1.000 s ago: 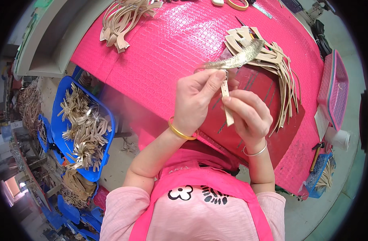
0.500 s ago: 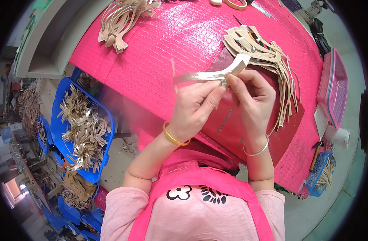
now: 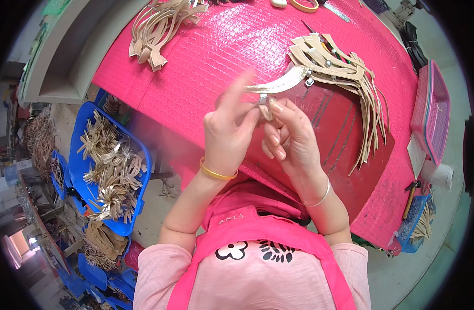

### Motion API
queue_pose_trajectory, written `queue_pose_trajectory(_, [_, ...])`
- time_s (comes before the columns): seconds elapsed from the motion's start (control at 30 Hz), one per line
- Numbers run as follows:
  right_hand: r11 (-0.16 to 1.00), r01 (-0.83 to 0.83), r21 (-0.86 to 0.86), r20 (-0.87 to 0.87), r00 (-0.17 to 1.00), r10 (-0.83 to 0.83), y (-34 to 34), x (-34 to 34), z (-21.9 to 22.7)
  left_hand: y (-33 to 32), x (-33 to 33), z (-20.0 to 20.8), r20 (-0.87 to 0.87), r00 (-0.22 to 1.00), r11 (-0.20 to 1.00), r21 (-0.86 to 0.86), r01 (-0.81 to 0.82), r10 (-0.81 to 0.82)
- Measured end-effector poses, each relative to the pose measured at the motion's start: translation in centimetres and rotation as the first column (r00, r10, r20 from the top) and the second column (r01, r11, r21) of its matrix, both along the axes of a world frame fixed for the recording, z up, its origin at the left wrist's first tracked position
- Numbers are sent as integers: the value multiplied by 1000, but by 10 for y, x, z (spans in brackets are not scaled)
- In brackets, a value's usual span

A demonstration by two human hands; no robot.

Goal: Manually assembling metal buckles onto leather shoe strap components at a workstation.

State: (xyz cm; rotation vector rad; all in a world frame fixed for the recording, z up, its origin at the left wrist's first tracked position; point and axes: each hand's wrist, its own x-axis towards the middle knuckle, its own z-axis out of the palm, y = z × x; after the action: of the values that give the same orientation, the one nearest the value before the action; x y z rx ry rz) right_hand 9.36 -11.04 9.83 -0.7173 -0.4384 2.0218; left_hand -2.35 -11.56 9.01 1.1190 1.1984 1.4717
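A pink counter (image 3: 211, 62) carries, at its near edge, a red mat (image 3: 325, 175); beige straps (image 3: 358, 77) lie across the mat's far edge. The left hand (image 3: 227, 132) and right hand (image 3: 298, 137) pinch a gold strap (image 3: 283, 84) beside its small silver buckle (image 3: 263, 97), raised over the mat's left edge.

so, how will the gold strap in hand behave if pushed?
Gold strap probably bends without going limp: it juts out in a smooth curve. Likely light, as it looks thin. Perhaps slippery, given its shiny face.
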Motion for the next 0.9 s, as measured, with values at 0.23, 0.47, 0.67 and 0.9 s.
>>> queue_pose_trajectory(0.23, [997, -52, 54, 125, 991, 45, 7, 1, -6, 3, -7, -4, -615, 776, 968, 249, 24, 139])
queue_pose_trajectory(0.47, [964, 40, 262, 272, 956, -113, 21, 3, -9, 8, -13, -13, -658, 732, 902, 404, 149, 174])
queue_pose_trajectory(0.67, [976, -70, 206, 360, 933, -9, 17, 6, -10, 13, -19, -12, -690, 688, 869, 462, 179, 225])
queue_pose_trajectory(0.9, [955, 18, 295, 286, 952, -106, 18, 4, -12, 23, -27, -4, -761, 619, 839, 456, 296, 195])
